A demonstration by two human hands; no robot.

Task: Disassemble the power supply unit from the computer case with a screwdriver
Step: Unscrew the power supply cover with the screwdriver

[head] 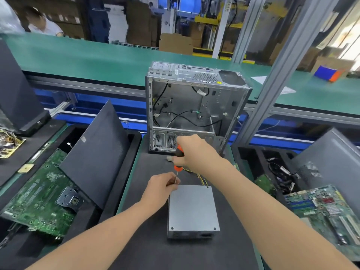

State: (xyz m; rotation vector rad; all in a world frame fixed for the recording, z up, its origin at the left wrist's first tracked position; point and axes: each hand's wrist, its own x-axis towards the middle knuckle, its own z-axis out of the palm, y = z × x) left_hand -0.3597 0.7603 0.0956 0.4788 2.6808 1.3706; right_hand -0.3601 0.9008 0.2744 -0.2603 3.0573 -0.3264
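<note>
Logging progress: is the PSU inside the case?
No: the PSU lies flat on the mat in front of the open case, with the screwdriver at its far left corner.

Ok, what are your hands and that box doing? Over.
Right hand grips screwdriver handle, left hand pinches its shaft. Power supply out of the case, flat on the mat. Nothing in the way.

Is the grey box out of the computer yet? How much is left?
Done: the power supply unit lies on the mat, outside the computer case behind it. In hand: the right hand grips the screwdriver, the left hand pinches its shaft at the unit's far left corner. Left: perhaps the screws at its other three corners.
</note>
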